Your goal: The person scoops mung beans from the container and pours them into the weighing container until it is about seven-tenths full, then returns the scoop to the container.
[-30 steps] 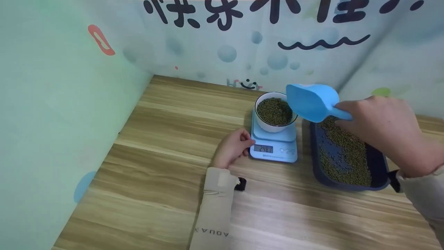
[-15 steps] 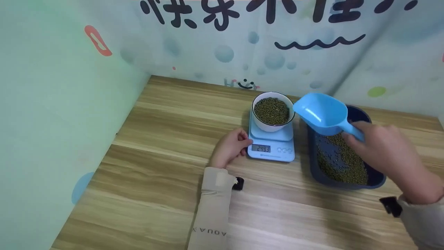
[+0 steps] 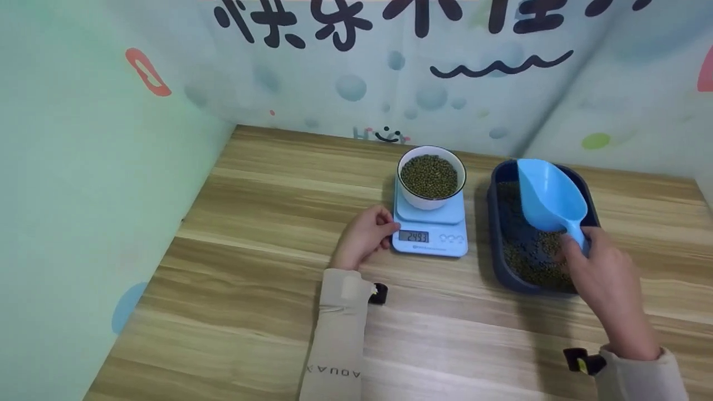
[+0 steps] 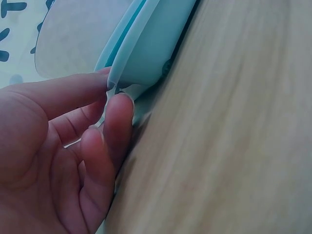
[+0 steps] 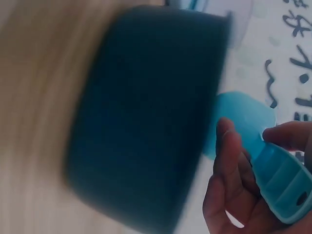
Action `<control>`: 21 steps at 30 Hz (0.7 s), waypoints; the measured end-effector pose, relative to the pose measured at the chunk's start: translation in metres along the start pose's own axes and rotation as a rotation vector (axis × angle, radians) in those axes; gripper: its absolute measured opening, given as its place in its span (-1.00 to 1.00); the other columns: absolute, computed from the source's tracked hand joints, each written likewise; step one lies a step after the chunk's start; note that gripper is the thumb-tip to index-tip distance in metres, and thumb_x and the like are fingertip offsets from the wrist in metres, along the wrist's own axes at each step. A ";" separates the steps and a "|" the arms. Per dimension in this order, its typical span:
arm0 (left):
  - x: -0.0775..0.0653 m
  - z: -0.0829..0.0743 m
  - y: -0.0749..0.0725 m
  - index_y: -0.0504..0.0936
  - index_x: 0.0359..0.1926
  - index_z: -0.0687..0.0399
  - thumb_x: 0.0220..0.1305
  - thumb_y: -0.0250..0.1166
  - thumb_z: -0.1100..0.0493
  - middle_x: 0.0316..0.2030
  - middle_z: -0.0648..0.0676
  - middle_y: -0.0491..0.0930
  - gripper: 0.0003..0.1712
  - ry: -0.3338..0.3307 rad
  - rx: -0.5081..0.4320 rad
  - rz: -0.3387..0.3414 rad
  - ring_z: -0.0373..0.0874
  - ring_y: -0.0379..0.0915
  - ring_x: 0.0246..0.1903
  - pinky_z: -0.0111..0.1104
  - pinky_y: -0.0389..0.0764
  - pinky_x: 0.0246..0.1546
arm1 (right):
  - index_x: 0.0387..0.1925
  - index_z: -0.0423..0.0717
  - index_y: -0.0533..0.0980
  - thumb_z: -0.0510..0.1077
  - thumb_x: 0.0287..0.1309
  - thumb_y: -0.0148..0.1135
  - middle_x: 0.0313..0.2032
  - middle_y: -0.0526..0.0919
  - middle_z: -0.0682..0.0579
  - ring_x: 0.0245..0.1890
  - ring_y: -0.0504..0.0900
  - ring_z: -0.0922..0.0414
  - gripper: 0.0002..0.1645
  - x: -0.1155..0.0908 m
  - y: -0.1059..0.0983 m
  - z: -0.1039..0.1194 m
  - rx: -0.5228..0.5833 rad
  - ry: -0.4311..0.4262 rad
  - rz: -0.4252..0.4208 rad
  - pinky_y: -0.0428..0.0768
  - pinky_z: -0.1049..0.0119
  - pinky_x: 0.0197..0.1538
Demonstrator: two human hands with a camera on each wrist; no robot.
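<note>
My left hand (image 3: 365,236) pinches the near left edge of a light blue kitchen scale (image 3: 431,245); in the left wrist view the thumb lies on top of the scale's edge (image 4: 146,58) and a fingertip sits under it. A white bowl (image 3: 426,203) with a dark rim stands on the scale, filled with small green beans (image 3: 429,175). With its handle in my right hand (image 3: 607,281), a light blue scoop (image 3: 548,195) is over a dark blue bin (image 3: 518,287). No beans show inside the scoop. The right wrist view shows fingers and thumb around the handle (image 5: 282,180).
More green beans (image 3: 535,273) cover part of the bin's floor, to the right of the scale. Behind the wooden table (image 3: 267,223) hangs a printed backdrop (image 3: 312,83), close to the bowl and bin. A pale green wall panel (image 3: 61,167) borders the left side.
My right hand has carried the scoop from beside the bowl's rim rightward and nearer, over the bin. The scale's digits have changed slightly. My left hand keeps its place on the scale.
</note>
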State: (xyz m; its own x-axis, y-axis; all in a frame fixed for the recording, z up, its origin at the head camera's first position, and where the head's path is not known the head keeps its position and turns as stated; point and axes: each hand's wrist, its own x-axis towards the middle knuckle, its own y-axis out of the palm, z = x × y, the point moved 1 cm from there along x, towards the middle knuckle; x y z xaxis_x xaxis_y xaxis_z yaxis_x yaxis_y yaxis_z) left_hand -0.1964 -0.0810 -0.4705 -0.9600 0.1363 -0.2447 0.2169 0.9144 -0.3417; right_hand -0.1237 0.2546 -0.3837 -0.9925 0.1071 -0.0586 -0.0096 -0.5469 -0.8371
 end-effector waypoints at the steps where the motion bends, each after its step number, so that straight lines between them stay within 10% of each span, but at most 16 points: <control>1: 0.000 0.000 0.000 0.43 -0.37 0.00 0.16 0.22 0.09 -0.57 0.05 0.49 -0.86 -0.001 -0.001 -0.001 -0.12 0.41 -0.63 -0.44 0.34 -0.73 | -0.01 -0.32 0.27 0.17 0.27 -0.28 -0.37 0.59 -0.17 -0.49 0.54 0.05 -0.38 0.000 0.002 -0.003 0.005 0.008 -0.012 0.37 0.27 -0.59; 21: 0.001 -0.001 0.001 0.43 -0.35 -0.02 0.15 0.22 0.06 -0.55 0.07 0.51 -0.85 -0.017 0.033 -0.004 -0.12 0.42 -0.63 -0.44 0.35 -0.72 | -0.08 -0.36 0.36 0.12 0.25 -0.14 -0.53 0.45 -0.14 -0.63 0.39 0.01 -0.42 -0.002 0.036 -0.012 -0.090 0.097 -0.131 0.24 0.26 -0.65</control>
State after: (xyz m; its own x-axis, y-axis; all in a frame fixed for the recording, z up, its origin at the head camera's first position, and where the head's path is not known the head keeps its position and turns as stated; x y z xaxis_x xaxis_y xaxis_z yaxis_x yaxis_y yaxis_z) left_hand -0.1970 -0.0794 -0.4699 -0.9577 0.1263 -0.2585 0.2195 0.9017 -0.3726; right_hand -0.1210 0.2444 -0.4201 -0.9670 0.2547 0.0060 -0.1231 -0.4468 -0.8861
